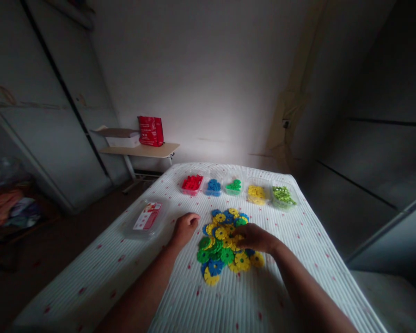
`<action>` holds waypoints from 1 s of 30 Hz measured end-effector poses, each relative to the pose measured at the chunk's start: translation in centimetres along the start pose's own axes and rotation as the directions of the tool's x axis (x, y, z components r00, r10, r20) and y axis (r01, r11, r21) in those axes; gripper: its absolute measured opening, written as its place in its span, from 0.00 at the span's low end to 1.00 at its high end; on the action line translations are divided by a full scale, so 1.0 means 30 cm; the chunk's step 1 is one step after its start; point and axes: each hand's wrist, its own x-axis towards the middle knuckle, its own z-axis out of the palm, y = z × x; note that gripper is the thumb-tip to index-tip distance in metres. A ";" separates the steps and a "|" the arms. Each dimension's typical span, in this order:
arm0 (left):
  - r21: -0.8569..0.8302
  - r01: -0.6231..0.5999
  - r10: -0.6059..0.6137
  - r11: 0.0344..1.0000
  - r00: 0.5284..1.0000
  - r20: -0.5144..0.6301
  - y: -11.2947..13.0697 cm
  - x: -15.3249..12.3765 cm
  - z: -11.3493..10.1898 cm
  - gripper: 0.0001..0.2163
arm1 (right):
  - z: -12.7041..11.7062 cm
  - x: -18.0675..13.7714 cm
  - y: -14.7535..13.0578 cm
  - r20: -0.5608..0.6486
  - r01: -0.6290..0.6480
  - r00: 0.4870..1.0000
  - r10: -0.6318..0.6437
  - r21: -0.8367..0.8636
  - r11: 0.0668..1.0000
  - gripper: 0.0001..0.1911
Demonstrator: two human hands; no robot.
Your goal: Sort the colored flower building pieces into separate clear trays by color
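Discs (224, 250) lie heaped on our cloth (208, 310). Our right hand (257, 237), fingers half curled, touches them, its grip unclear; our left hand (186, 226), loosely curled, sits beside the heap, contents hidden.

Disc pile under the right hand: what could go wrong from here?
Loose, overlapping discs may slide and scatter as the right hand moves among them. The clear labelled container sits beside the left arm; a sideways sweep might knock it.
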 end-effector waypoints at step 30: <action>0.010 0.034 -0.034 0.999 0.999 0.021 0.003 0.002 -0.002 0.10 | -0.155 0.034 0.121 -0.585 -0.270 0.724 0.367 0.249 0.930 0.02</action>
